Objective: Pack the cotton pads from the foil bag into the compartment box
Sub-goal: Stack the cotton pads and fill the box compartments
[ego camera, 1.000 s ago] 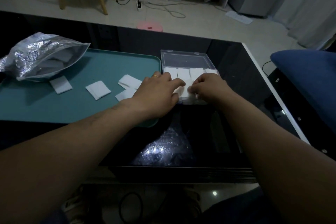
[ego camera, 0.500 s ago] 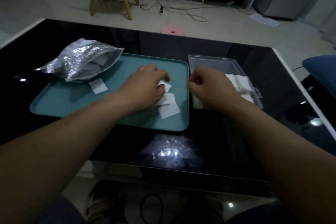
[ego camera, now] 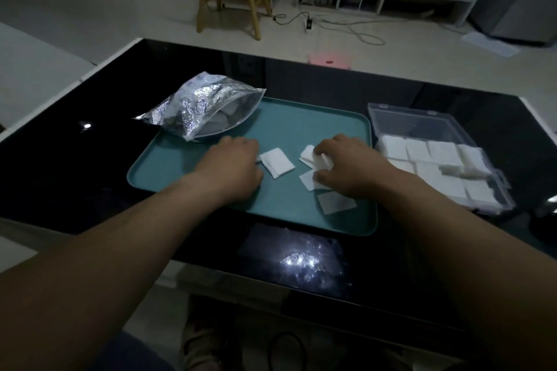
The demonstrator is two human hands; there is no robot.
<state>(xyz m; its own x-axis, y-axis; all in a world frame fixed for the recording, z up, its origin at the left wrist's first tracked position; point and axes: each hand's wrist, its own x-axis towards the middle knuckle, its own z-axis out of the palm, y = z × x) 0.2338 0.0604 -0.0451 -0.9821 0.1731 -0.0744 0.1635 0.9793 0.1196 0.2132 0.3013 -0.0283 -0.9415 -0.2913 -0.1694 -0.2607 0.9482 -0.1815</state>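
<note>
On the teal tray (ego camera: 187, 172), the right hand (ego camera: 346, 169) pinches several cotton pads (ego camera: 312, 156) in curled fingers (ego camera: 324, 146). At its 9 o'clock, the left hand (ego camera: 232, 167) curls beside a loose pad (ego camera: 276, 163); its grip is unclear.

We find the frame dim and underexposed; the pale floor (ego camera: 135, 9) beyond is the brightest zone. The glossy black table (ego camera: 90, 175) carries a hard white glare patch (ego camera: 298, 259) near its front edge and a small highlight (ego camera: 86, 125) at left. The foil bag (ego camera: 196, 105) throws sharp glints. The cotton pads (ego camera: 277, 163) read pale and slightly soft. We note wide-angle bowing of the table edges, with noisy, murky shadows at the bottom corners.
</note>
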